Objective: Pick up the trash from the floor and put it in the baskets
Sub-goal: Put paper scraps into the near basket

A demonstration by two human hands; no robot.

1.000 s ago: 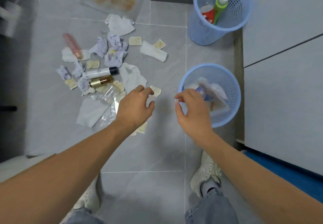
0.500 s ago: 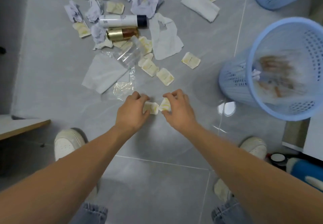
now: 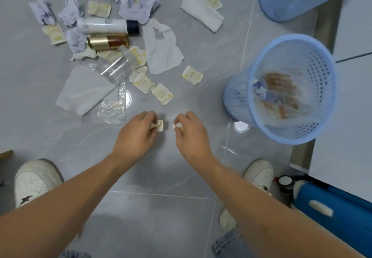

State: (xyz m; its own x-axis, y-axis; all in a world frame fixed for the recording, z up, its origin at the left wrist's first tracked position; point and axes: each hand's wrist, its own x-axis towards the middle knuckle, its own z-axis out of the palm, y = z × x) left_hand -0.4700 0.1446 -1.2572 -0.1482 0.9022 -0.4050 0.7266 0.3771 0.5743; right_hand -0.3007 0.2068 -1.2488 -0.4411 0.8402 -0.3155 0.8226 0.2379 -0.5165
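Low over the grey floor [image 3: 181, 207]: left hand [image 3: 136, 137], fingers curled, pinching a small cream packet [image 3: 160, 125] at its fingertips. Right hand [image 3: 191, 135], likewise curled, pinching a second cream packet [image 3: 177, 125] between thumb and fingers. Both packets sit just apart, near each other. Nearest blue basket [image 3: 237, 96] stands right of the hands, holding trash. Remaining litter pile [image 3: 112, 36] lies beyond.

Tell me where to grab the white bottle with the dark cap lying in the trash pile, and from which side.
Grip the white bottle around the middle of its body, coming straight down from above. It lies flat on its side, dark cap to the right, its top bare. The gold bottle lies close alongside on the near side and crumpled paper crowds the left end, so a low side approach looks blocked.
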